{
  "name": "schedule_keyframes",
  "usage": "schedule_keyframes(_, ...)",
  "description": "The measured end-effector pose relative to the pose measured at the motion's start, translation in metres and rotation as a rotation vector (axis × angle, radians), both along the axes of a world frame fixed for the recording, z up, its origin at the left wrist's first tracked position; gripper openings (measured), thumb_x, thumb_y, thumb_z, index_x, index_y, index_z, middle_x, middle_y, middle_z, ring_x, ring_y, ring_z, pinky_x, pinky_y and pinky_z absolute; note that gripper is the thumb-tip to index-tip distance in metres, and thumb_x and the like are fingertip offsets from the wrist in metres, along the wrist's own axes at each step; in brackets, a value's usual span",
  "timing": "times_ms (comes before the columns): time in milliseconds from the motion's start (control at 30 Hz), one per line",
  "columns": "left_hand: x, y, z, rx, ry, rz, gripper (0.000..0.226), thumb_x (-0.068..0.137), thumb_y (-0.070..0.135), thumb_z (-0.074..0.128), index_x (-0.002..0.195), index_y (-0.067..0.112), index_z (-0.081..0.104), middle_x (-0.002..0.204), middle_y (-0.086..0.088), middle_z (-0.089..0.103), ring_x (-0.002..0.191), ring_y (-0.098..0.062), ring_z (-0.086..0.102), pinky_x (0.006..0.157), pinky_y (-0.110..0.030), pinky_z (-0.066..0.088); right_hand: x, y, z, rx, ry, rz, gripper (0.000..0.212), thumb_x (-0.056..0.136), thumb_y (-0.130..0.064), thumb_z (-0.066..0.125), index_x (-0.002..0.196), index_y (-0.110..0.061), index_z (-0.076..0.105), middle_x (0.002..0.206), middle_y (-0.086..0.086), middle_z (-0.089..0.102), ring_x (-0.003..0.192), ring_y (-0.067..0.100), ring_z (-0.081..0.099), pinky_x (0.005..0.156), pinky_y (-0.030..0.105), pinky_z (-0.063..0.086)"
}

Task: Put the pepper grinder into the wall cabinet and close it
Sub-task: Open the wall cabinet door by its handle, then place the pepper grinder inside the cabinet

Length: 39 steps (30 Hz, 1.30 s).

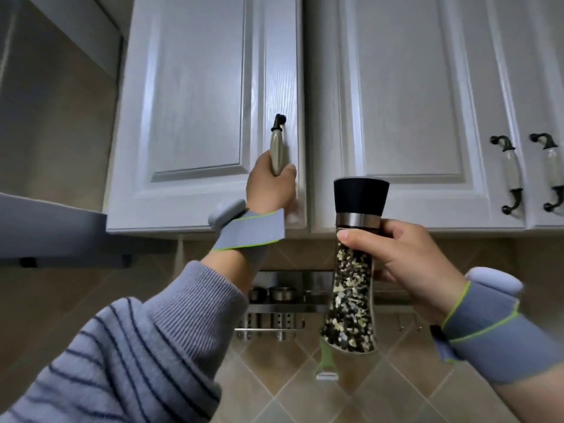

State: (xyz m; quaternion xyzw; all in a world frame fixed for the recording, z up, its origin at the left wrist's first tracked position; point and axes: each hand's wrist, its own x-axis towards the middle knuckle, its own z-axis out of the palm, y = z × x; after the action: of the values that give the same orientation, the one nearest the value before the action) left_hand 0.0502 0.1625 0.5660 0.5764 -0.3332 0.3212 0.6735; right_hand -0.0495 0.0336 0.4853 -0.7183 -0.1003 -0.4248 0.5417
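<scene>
Two hands busy: left hand (270,186) curled round closed white wall cabinet's (195,117) beige handle (277,154), right hand (406,257) clamping rigid, breakable, likely hefty, slick black-capped glass pepper grinder (352,270) mid-waist, beside it.

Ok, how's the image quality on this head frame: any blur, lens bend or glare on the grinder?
Head view: wide-angle bend curves the cabinet doors outward; the striped sleeve at the bottom edge is soft, as are the far-right handles. The pepper grinder in the right hand is sharp, with a mild sheen on its metal band. The left hand on the door handle is clear; light is even and bluish.
</scene>
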Motion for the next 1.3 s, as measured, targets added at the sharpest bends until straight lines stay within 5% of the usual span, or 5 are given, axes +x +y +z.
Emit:
schedule_keyframes(400, -0.065, 0.093, -0.002, -0.003, -0.081, -0.028, 0.049, 0.063, 0.038, 0.077, 0.092, 0.004, 0.056, 0.073, -0.002, 0.048, 0.064, -0.018, 0.045, 0.064, -0.033, 0.042, 0.004, 0.065, 0.053, 0.045, -0.035, 0.019, 0.030, 0.057, -0.031, 0.077, 0.077, -0.011, 0.070, 0.075, 0.004, 0.073, 0.070, 0.019, 0.068, 0.062, 0.031, 0.053)
schedule_keyframes(600, -0.067, 0.120, -0.001, 0.045, -0.080, 0.032, 0.053, 0.056, 0.035, 0.081, 0.092, 0.008, 0.053, 0.072, 0.000, 0.043, 0.063, -0.018, 0.042, 0.070, -0.037, 0.044, 0.038, 0.079, 0.088, 0.029, -0.070, -0.124, 0.037, 0.055, -0.036, 0.072, 0.083, -0.012, 0.069, 0.092, 0.015, 0.074, 0.090, 0.033, 0.068, 0.086, 0.050, 0.054)
schedule_keyframes(967, -0.055, 0.115, -0.002, 0.068, -0.121, -0.082, 0.045, 0.060, 0.024, 0.082, 0.094, 0.021, 0.054, 0.068, 0.003, 0.044, 0.052, -0.010, 0.043, 0.057, -0.028, 0.043, 0.096, 0.078, 0.122, -0.098, -0.101, -0.274, 0.032, 0.071, -0.029, 0.067, 0.099, -0.012, 0.069, 0.103, 0.015, 0.071, 0.098, 0.030, 0.064, 0.069, 0.025, 0.037)
schedule_keyframes(1133, -0.047, 0.107, -0.002, 0.075, -0.154, -0.121, 0.041, 0.061, 0.022, 0.081, 0.093, 0.021, 0.055, 0.065, 0.004, 0.044, 0.043, -0.005, 0.041, 0.045, -0.017, 0.041, 0.125, 0.069, 0.140, -0.150, -0.113, -0.344, 0.031, 0.076, -0.025, 0.063, 0.102, -0.009, 0.066, 0.109, 0.017, 0.069, 0.102, 0.033, 0.062, 0.070, 0.024, 0.035)
schedule_keyframes(1300, -0.039, 0.098, -0.001, 0.109, -0.193, -0.093, 0.042, 0.060, 0.025, 0.081, 0.094, 0.023, 0.056, 0.066, 0.005, 0.046, 0.051, -0.007, 0.045, 0.049, -0.018, 0.042, 0.152, 0.059, 0.147, -0.311, -0.004, -0.366, 0.026, 0.075, -0.023, 0.056, 0.094, -0.009, 0.066, 0.086, 0.011, 0.064, 0.093, 0.034, 0.065, 0.072, 0.031, 0.043)
